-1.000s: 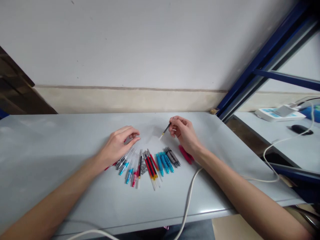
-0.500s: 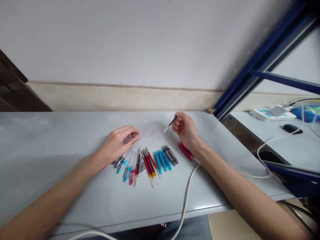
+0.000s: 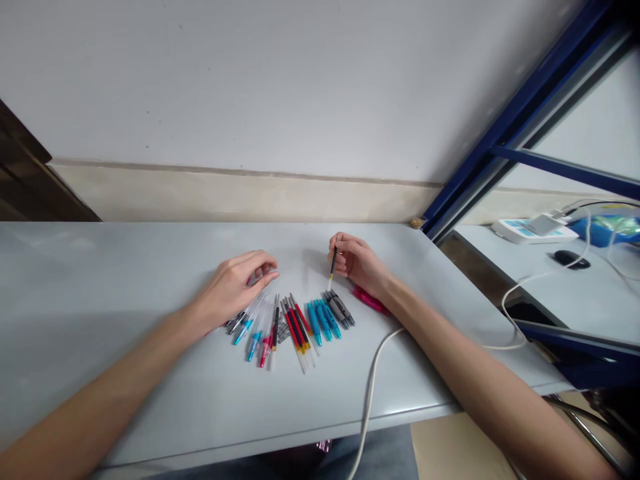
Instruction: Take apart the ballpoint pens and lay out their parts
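Note:
My right hand point(image 3: 357, 261) pinches a pen refill point(image 3: 333, 263) with a black ink section and a pale lower end. The refill hangs nearly upright above grey pen barrels point(image 3: 341, 308). My left hand point(image 3: 247, 277) is closed, thumb tip against the curled fingers; anything between them is too small to name. Below it lie clear pen barrels with coloured ends point(image 3: 254, 345). Red and black refills point(image 3: 299, 327) are spread in the middle, beside blue pen barrels point(image 3: 325, 320). Pink pen barrels point(image 3: 369, 300) lie partly under my right wrist.
A white cable point(image 3: 371, 393) runs over the front edge of the grey table point(image 3: 190, 407). The wall point(image 3: 240, 193) stands behind. At the right, past a blue frame point(image 3: 465, 140), are a black mouse point(image 3: 571, 259) and a white device point(image 3: 530, 231).
My right hand has moved left and slightly down, and the refill in it has turned from slanted to nearly upright. My left hand has stayed put.

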`<state>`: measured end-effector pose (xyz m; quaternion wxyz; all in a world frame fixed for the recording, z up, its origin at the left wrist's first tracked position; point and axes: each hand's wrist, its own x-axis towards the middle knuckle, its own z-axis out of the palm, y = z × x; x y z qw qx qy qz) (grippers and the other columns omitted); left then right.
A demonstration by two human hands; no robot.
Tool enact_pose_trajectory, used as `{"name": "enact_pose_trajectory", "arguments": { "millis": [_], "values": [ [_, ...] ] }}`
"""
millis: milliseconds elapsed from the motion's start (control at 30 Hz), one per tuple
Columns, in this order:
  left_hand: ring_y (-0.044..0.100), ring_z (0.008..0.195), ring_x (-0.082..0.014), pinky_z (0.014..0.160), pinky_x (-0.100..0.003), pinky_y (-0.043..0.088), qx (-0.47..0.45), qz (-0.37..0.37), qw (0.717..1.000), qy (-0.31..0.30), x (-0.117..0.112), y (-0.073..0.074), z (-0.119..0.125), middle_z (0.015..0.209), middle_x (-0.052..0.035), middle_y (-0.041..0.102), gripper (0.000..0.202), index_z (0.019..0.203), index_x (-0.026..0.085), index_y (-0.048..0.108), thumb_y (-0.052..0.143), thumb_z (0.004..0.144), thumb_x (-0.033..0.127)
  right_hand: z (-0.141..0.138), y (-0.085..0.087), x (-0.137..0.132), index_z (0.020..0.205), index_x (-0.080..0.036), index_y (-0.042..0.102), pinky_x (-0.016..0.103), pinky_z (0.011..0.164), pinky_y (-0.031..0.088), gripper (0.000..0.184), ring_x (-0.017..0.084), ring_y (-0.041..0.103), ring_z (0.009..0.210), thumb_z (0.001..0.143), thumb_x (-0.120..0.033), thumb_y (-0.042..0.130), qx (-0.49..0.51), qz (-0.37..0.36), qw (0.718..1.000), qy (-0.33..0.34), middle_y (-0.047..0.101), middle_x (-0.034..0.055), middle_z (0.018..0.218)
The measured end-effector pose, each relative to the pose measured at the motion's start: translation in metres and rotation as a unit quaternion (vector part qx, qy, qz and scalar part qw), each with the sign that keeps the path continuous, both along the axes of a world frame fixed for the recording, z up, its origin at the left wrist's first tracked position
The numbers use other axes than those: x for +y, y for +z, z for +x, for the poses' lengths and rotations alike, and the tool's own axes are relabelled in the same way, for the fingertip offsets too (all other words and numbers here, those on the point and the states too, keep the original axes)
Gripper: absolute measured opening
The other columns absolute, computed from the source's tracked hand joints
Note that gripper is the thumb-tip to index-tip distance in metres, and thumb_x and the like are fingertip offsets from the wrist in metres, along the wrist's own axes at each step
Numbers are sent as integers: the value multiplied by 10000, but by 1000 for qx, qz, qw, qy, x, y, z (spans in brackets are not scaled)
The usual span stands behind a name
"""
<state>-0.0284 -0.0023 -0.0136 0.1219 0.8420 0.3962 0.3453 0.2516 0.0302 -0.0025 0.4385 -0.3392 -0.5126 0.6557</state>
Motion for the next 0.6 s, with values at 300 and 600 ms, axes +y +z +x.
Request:
{"name": "enact_pose_trajectory", "arguments": {
  "millis": [300,600],
  "values": [
    [608,762,-127,706,-268,474,-1,-9,1000,12,-1,1,1,900,-13,678,131,1008,204,638,579,985,318,-3,-5,7,804,-222,489,248,493,329,230,120,431,567,765,-354,673,55,-32,982,-176,459,-37,688],
    [617,771,-128,722,-266,479,23,5,1000,-1,-3,4,0,934,-17,686,132,1041,202,628,553,1000,303,57,42,-5,901,-225,606,273,540,292,171,134,386,564,885,-396,604,-337,187,915,-117,464,-32,640]
  ]
}}
